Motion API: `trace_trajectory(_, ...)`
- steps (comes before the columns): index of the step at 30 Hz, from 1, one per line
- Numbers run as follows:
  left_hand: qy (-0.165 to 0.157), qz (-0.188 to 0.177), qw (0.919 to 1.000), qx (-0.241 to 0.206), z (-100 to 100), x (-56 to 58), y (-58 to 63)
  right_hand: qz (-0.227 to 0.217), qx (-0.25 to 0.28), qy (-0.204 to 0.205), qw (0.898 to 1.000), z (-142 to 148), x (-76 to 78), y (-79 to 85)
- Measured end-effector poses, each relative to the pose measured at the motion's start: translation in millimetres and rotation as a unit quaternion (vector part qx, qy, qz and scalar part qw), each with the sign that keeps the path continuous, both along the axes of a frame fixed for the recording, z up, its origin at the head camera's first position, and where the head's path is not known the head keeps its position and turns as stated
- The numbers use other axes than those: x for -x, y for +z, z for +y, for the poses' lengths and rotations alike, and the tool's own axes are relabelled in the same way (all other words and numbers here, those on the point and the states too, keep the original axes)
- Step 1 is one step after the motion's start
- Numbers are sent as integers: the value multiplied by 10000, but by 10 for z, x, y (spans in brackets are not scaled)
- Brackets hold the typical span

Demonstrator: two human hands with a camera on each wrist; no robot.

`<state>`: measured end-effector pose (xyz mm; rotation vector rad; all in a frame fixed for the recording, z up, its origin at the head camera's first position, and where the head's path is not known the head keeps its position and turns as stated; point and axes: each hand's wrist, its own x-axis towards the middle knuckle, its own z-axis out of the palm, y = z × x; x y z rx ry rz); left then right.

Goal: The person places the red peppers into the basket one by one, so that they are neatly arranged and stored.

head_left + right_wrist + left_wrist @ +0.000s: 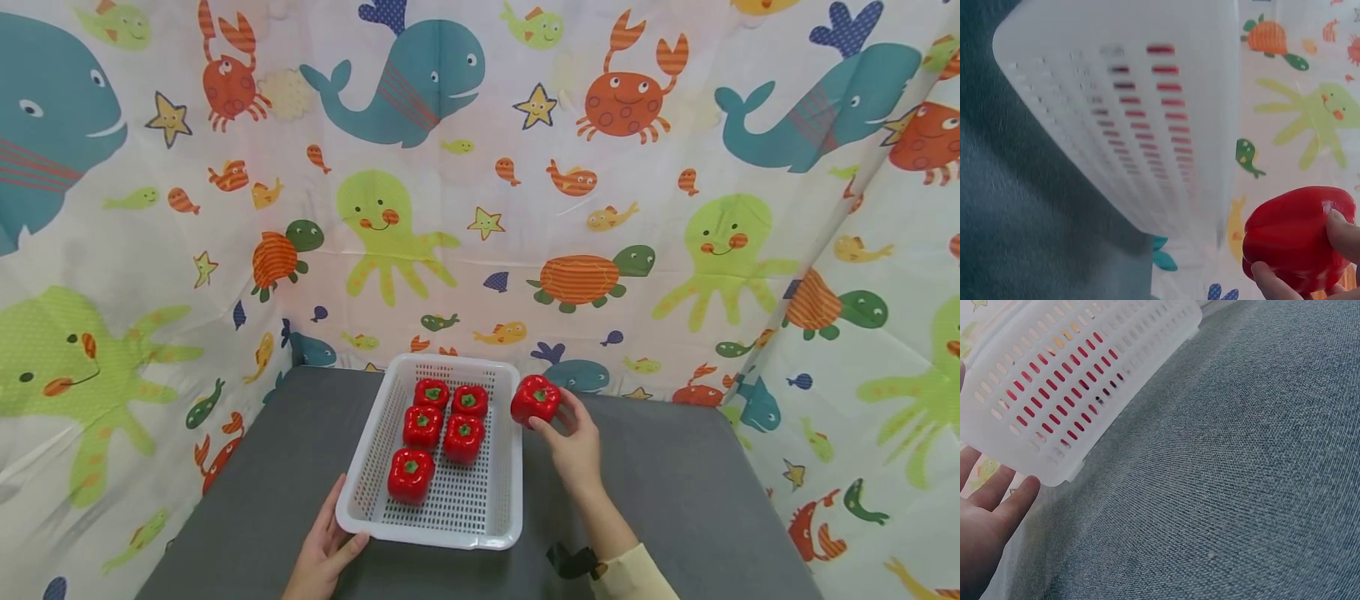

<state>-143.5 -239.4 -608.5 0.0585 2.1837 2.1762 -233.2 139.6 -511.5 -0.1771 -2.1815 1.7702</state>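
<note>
My right hand (576,446) holds a red bell pepper (536,401) between thumb and fingers, at the right rim of a white perforated plastic basket (506,500). In the right wrist view the held pepper (1294,234) looks glossy, with fingertips on its skin. Several more red bell peppers (422,427) with green stems sit inside the basket, toward its far and left parts. At the basket's near left corner is my left hand (324,546), its thumb by the front rim and its fingers along the left side. These fingers (1016,503) look fairly straight in the left wrist view.
The basket stands on a dark grey table (660,492). A curtain (465,183) printed with sea animals closes off the back and both sides. A dark band (572,561) circles the right wrist near a pale sleeve (633,577).
</note>
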Motion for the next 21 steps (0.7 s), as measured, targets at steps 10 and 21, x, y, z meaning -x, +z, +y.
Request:
trace_trajectory(10,-8,-22,10000,-55,7,15,-1,234,58,303,9992,-195,-170,36)
trace_trajectory(21,71,-141,9999,-7,12,6,11,331,117,794,9962,-440,-353,77)
